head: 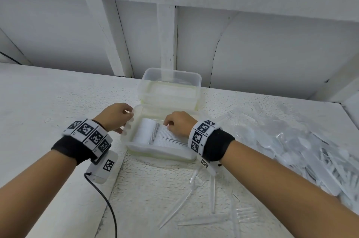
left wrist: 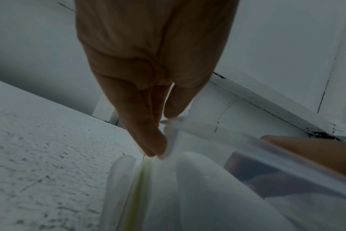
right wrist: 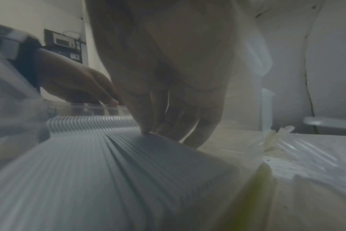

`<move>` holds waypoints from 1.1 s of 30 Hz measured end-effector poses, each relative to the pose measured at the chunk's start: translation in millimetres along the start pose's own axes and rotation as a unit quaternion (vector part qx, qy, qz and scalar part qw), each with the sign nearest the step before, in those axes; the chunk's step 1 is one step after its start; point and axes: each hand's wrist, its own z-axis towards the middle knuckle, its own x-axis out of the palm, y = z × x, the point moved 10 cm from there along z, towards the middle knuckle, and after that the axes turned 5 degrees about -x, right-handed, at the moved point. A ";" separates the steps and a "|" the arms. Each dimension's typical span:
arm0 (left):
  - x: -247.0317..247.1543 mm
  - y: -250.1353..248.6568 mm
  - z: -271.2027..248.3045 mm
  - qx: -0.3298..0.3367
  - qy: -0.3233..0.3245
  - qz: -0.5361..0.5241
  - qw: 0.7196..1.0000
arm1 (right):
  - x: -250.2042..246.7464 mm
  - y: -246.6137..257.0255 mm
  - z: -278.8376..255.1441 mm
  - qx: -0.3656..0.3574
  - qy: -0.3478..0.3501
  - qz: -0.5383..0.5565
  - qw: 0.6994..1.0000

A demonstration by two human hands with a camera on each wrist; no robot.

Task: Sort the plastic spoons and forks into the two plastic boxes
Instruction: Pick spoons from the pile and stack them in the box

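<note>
left hand [head: 114,116] pinches the near box [head: 136,148] rim; right hand [head: 177,123] presses curled fingertips on the packed spoons [head: 153,134], which may spring loose.

Translucent glossy plastic box [head: 136,146], ribbed white plastic cutlery [head: 155,134], rough matt painted tabletop [head: 58,98].

Bare workroom; rough white table [head: 58,101]; white-painted panelled wall [head: 272,43]

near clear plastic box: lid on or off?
Off. The near clear plastic box is open-topped: the right hand reaches inside onto the packed row of white plastic cutlery.
</note>
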 end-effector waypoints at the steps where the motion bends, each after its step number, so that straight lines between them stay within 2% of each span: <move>1: 0.3 0.3 0.2 0.000 -0.001 -0.003 1.000 | -0.1 -0.3 -0.3 0.001 0.003 -0.004 1.000; 8: -0.6 1.1 -2.9 -0.004 -0.010 -0.004 1.000 | 0.4 0.0 -3.6 0.006 0.028 -0.036 0.999; 11: -7.9 -1.9 -8.3 0.010 -0.047 0.054 0.997 | -6.3 4.6 -10.6 -0.011 0.026 -0.066 0.997; 13: -17.9 -11.7 -16.9 0.039 -0.103 0.105 0.988 | -15.9 7.0 -19.7 -0.021 0.005 -0.071 0.997; 16: -25.2 -40.3 -40.7 0.115 -0.170 0.106 0.973 | -36.0 9.3 -44.3 -0.040 -0.036 -0.057 0.997; 19: -16.7 -78.6 -72.9 0.210 -0.197 0.093 0.953 | -61.7 5.2 -81.5 -0.062 -0.097 -0.048 0.992; 21: 1.3 -104.2 -93.5 0.263 -0.175 0.084 0.945 | -75.3 -8.7 -111.4 -0.053 -0.131 -0.037 0.989; 23: 29.0 -128.1 -110.4 0.304 -0.124 0.073 0.942 | -82.3 -30.8 -142.4 -0.029 -0.152 -0.030 0.988; 26: 83.2 -160.7 -128.6 0.357 -0.034 0.084 0.930 | -78.0 -74.9 -185.3 0.027 -0.145 -0.030 0.989; 30: 163.3 -189.1 -142.5 0.394 0.071 0.152 0.904 | -64.0 -133.4 -236.6 0.114 -0.132 -0.024 0.984; 33: 218.8 -198.8 -145.0 0.394 0.134 0.213 0.884 | -53.2 -163.9 -267.7 0.161 -0.128 -0.019 0.978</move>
